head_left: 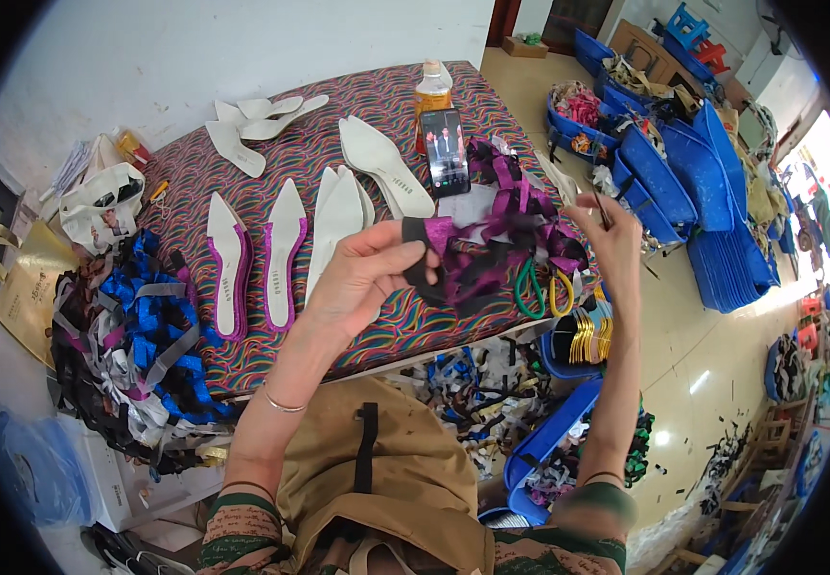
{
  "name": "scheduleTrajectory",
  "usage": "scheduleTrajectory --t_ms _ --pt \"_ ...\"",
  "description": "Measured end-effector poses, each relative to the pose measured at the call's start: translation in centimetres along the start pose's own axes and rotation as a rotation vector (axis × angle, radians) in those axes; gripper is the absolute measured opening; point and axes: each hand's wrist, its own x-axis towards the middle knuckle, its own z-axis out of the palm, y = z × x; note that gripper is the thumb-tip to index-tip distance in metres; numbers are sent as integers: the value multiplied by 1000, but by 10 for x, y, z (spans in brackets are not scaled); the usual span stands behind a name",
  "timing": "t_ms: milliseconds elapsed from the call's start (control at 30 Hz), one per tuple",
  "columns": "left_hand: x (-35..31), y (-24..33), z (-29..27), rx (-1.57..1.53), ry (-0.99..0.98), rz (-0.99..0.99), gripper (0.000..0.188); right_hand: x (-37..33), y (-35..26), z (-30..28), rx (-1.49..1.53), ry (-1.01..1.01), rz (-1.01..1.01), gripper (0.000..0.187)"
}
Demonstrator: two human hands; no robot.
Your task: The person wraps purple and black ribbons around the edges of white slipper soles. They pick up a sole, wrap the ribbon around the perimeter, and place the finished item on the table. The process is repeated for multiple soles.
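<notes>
My left hand pinches the end of a black and purple fabric strip over the patterned table; the strip's far part is blurred. To the right, my right hand is raised at the table's edge, its fingers closed on a thin dark piece whose kind I cannot make out. Between the hands lies a heap of purple and black strips. Just below it are a green looped handle and a yellow looped handle. White pointed insoles with purple edging lie left of my left hand.
A phone leans against a drink bottle at the back. Plain white insoles lie across the table. Blue and black strips are heaped at the left. Blue tubs stand on the floor at right; scraps lie below the table.
</notes>
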Motion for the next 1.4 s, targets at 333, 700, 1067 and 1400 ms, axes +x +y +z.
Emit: scheduleTrajectory --t_ms 333,700,1067,1400 --pt "-5 -26 23 243 64 125 19 -76 -59 58 740 -411 39 14" --pt "-42 36 -71 -526 -71 109 14 14 163 -13 1414 312 335 9" --pt "-121 120 -178 -438 309 434 15 118 349 -92 1106 745 393 11" --pt "-238 181 -276 -543 592 710 11 104 440 -224 871 781 388 27"
